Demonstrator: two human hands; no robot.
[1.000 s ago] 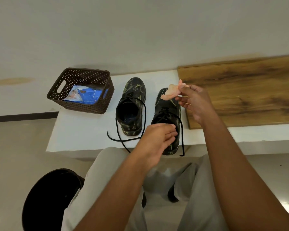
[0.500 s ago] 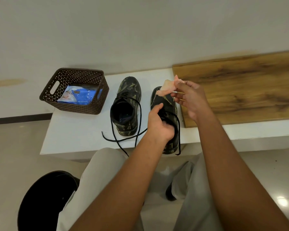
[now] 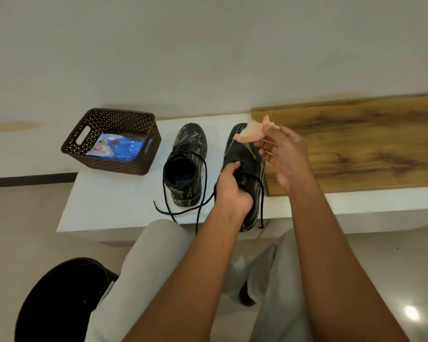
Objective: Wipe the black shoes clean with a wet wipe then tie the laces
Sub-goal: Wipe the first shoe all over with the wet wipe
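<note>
Black leather, streaked with pale yellowish marks, covers the two lace-up shoes standing side by side on the white surface (image 3: 114, 206), toes pointing to the wall. The left hand (image 3: 232, 191) grips the right-hand black shoe (image 3: 245, 154) at its collar, the thumb hooked over the opening near the tongue and the other fingers curled around the heel side. The right hand (image 3: 284, 156) hangs above and just right of that shoe's toe, pinching a crumpled pale pink wet wipe (image 3: 253, 132) between thumb and fingertips; the wipe hovers over the toe cap, and whether it touches the leather cannot be told. The other black shoe (image 3: 187, 149) stands free just to the left, its untied black laces (image 3: 183, 213) trailing across the surface toward the near edge. Farther left sits a dark brown perforated plastic basket (image 3: 124, 166) holding a blue and white wipe packet (image 3: 119, 149). A brown wooden board (image 3: 368, 144) lies just right of the gripped shoe.
</note>
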